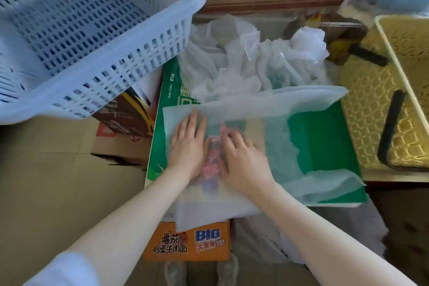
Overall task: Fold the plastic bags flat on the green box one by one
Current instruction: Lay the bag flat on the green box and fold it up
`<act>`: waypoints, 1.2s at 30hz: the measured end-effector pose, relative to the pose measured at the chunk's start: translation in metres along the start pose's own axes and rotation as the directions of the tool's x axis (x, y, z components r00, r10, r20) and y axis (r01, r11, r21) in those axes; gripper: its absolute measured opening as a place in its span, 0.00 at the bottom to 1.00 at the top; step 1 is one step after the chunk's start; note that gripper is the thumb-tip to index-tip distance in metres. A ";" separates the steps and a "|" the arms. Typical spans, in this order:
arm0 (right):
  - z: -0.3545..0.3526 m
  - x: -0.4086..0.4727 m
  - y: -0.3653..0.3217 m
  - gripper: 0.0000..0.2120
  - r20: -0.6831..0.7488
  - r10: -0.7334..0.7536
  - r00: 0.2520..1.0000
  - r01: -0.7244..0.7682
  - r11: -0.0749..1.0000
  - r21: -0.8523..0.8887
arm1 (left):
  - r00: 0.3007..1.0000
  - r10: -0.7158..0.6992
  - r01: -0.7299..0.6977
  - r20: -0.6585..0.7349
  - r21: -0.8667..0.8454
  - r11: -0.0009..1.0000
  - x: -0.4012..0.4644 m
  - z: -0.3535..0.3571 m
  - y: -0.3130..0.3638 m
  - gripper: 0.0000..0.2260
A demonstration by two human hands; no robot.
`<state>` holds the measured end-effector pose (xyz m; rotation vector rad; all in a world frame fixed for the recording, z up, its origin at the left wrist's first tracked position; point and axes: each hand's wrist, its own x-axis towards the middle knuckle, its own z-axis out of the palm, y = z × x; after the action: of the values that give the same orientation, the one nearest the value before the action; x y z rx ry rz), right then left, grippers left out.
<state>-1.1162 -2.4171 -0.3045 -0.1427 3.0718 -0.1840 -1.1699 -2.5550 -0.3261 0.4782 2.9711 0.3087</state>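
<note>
Orange noodle carton nearest; translucent plastic bag on green box, pressed flat by left hand and right hand, fingers extended. Beyond: crumpled bag pile, blue basket, yellow basket.

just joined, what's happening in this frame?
A person is flattening a translucent plastic bag on the green box. The left hand and the right hand both press down on it, fingers spread, side by side. A heap of crumpled bags waits at the far end of the box. A blue basket sits at left, a yellow one at right.
</note>
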 end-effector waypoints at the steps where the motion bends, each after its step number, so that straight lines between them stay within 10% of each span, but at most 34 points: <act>1: 0.001 0.003 0.000 0.25 -0.104 -0.016 0.994 0.013 1.000 -0.025 | 1.000 -0.002 0.001 0.028 0.033 0.999 0.003 0.004 -0.004 0.26; 8: 0.017 0.054 0.044 0.31 -0.021 -0.246 0.969 0.241 0.960 -0.139 | 0.993 0.093 -0.103 0.072 0.141 0.985 0.010 0.003 -0.028 0.38; 15: 0.009 0.018 0.125 0.32 0.141 0.305 0.942 -0.294 0.952 -0.089 | 0.983 0.118 -0.136 0.139 0.127 0.983 0.008 -0.007 -0.036 0.43; 22: -0.034 -0.030 0.040 0.30 0.031 -0.215 0.976 0.195 0.931 0.307 | 0.900 0.436 -0.430 0.021 -0.133 0.893 -0.055 -0.035 -0.021 0.32; 26: -0.021 -0.064 0.014 0.26 0.092 -0.471 0.877 0.463 0.881 0.096 | 0.854 0.478 -0.473 0.205 -0.075 0.878 -0.096 -0.028 -0.026 0.40; 36: -0.028 -0.083 0.044 0.15 -0.253 -0.223 0.941 0.204 0.974 -0.101 | 0.878 0.467 -0.457 -0.103 0.110 0.883 -0.101 -0.024 -0.055 0.27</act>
<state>-1.0390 -2.3622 -0.2780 -0.4971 3.3241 -0.1071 -1.0943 -2.6429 -0.3063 1.2307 2.9576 0.2641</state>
